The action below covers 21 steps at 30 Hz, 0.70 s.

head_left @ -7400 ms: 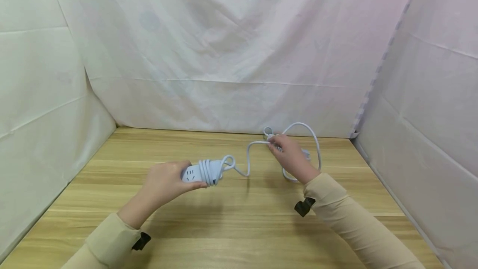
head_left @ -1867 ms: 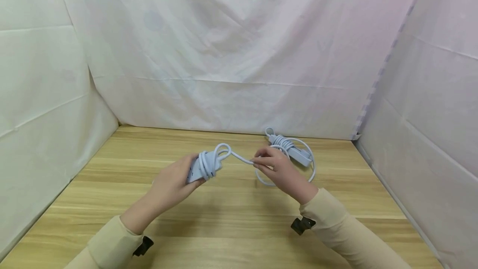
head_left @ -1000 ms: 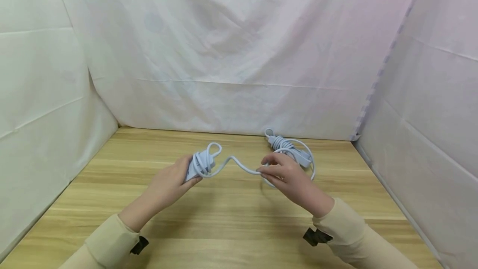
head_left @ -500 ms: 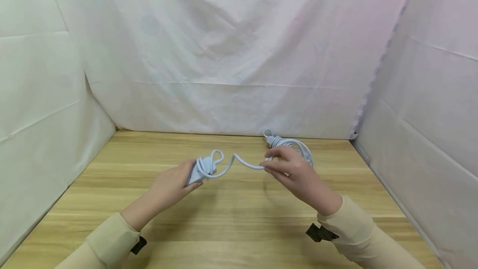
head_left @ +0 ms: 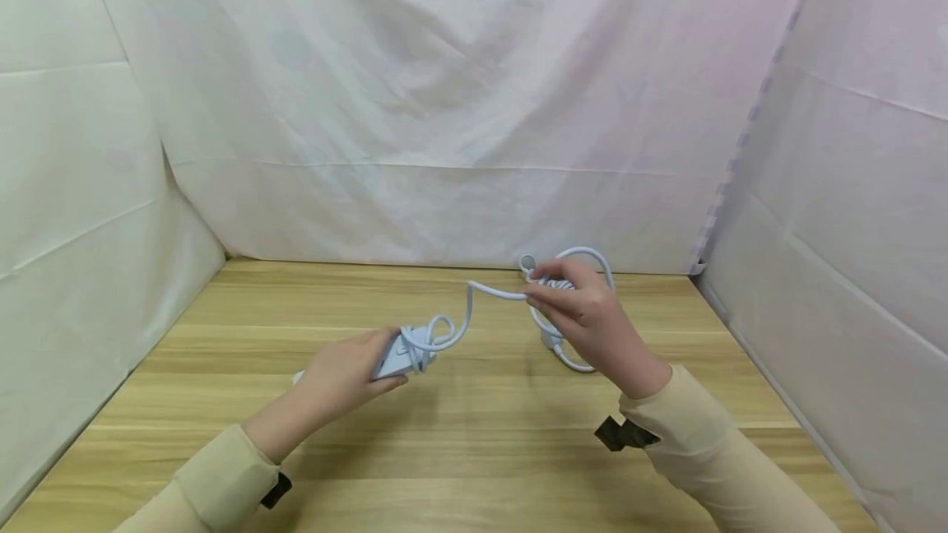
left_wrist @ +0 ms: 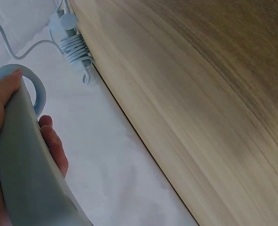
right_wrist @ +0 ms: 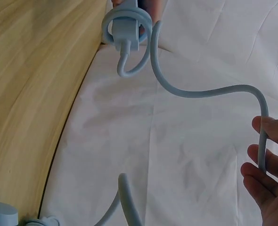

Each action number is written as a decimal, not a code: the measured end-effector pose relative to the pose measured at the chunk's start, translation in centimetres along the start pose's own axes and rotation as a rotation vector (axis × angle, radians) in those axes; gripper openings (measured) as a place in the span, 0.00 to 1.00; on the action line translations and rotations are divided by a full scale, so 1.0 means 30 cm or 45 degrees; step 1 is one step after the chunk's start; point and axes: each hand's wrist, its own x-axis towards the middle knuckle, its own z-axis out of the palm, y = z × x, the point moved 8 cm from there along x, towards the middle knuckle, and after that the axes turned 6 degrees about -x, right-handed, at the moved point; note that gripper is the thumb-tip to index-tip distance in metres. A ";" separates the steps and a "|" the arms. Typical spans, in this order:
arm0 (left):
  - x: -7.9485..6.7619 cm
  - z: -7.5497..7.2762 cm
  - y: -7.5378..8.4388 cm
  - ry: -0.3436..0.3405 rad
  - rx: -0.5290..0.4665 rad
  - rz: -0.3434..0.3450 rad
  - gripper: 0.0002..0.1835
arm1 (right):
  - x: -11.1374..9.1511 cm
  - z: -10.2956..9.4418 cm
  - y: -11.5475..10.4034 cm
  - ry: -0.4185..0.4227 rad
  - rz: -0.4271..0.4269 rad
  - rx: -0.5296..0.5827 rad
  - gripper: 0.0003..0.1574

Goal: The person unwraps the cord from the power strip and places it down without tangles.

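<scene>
Over the wooden worktop (head_left: pixel 474 459), left of centre, the left hand (head_left: pixel 336 373) held a pale power strip (head_left: pixel 395 359), fingers curled round it. Near the back edge, right of centre, the left-wrist view revealed a coiled bundle (left_wrist: pixel 74 48), partly covered in the head view. The right hand (head_left: pixel 591 315), fingers slightly parted, pinched a pale cord (right_wrist: pixel 200 94).

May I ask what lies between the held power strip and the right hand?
A bent stretch of pale cord runs from the power strip to the right hand; head and right wrist views show it.
</scene>
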 end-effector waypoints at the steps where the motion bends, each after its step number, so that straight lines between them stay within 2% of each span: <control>1: -0.001 -0.001 0.002 0.001 0.003 0.004 0.34 | 0.004 0.002 0.006 0.005 0.007 -0.010 0.10; 3: -0.003 -0.003 0.007 0.007 0.003 0.012 0.35 | 0.011 0.006 0.019 0.016 0.021 -0.032 0.15; 5: -0.004 -0.008 0.013 0.022 0.001 0.027 0.36 | 0.014 0.012 0.035 0.021 0.042 -0.039 0.16; 14: -0.011 -0.026 0.033 0.070 -0.010 0.086 0.35 | 0.018 0.054 0.117 0.028 0.131 -0.019 0.12; 21: -0.012 -0.031 0.043 0.073 -0.019 0.097 0.35 | 0.005 0.106 0.174 -0.026 0.203 -0.048 0.10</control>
